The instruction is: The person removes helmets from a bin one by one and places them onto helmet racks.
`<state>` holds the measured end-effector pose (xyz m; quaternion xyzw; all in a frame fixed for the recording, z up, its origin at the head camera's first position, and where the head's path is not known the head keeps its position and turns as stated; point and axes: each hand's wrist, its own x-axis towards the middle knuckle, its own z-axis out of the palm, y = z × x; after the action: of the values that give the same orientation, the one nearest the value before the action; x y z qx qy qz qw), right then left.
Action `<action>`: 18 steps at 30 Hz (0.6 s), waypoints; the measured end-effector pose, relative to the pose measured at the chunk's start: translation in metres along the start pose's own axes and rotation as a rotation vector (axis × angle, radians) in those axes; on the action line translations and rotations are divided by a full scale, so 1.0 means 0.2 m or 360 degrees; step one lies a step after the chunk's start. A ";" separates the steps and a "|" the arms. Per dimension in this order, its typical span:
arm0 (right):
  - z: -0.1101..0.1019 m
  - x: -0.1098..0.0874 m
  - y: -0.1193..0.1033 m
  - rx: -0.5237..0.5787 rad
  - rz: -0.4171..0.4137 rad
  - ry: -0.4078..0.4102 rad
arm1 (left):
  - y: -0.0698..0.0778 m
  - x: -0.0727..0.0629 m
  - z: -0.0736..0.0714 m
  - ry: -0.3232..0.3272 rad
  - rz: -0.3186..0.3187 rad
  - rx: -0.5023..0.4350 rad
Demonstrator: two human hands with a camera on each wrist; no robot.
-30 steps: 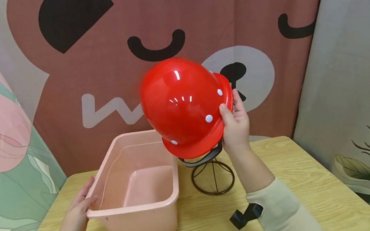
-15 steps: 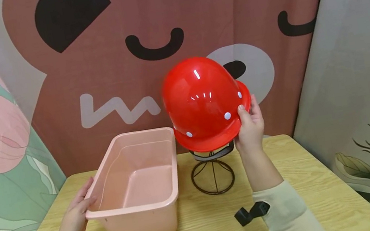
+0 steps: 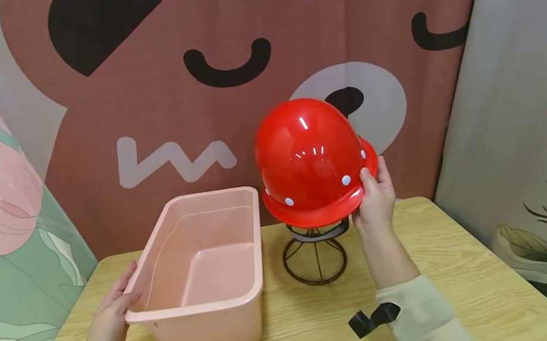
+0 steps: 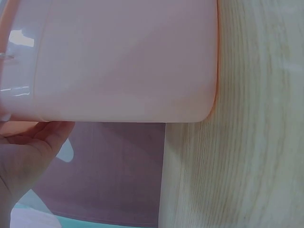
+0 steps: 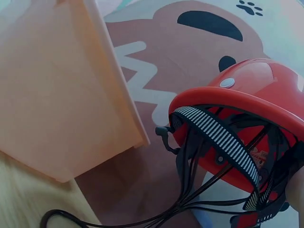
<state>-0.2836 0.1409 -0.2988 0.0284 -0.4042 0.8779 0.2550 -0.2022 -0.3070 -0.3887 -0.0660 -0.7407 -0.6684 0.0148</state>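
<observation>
A red hard hat (image 3: 309, 158) with white rivets sits tilted over a dark wire stand (image 3: 318, 262). My right hand (image 3: 377, 204) grips its brim on the right side, thumb on the outside. From below, the right wrist view shows the black-and-white chin strap (image 5: 218, 137) and the stand's wires (image 5: 179, 207) reaching up into the shell. Whether the hat's weight rests on the stand I cannot tell. My left hand (image 3: 109, 324) holds the near left rim of a pink plastic tub (image 3: 209, 335), thumb over the edge. No objects show inside the tub.
Both tub and stand are on a light wood table (image 3: 466, 283), the tub just left of the stand. Behind it hangs a brown bear-print curtain (image 3: 149, 107). A grey floral curtain (image 3: 529, 109) closes off the right. A small black device (image 3: 374, 318) is on my right sleeve.
The hard hat has moved right and then down, from beside the tub's far corner to over the wire stand, tilting less. My left hand and the tub have hardly moved.
</observation>
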 end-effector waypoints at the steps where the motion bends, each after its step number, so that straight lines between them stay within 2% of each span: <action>1: -0.01 0.00 0.01 0.0001 0.0017 0.0008 | 0.00 0.00 0.00 0.0005 0.0004 -0.0003; 9: -0.05 0.00 0.05 -0.0009 0.0095 0.0070 | -0.01 0.00 -0.01 -0.0009 0.0064 -0.0026; 18: -0.09 -0.01 0.10 -0.0096 0.0122 0.0055 | -0.01 -0.01 0.00 -0.0016 0.0054 -0.0003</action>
<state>-0.2883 0.1423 -0.3244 -0.0101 -0.4268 0.8748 0.2288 -0.2010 -0.3077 -0.3903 -0.0819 -0.7389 -0.6685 0.0223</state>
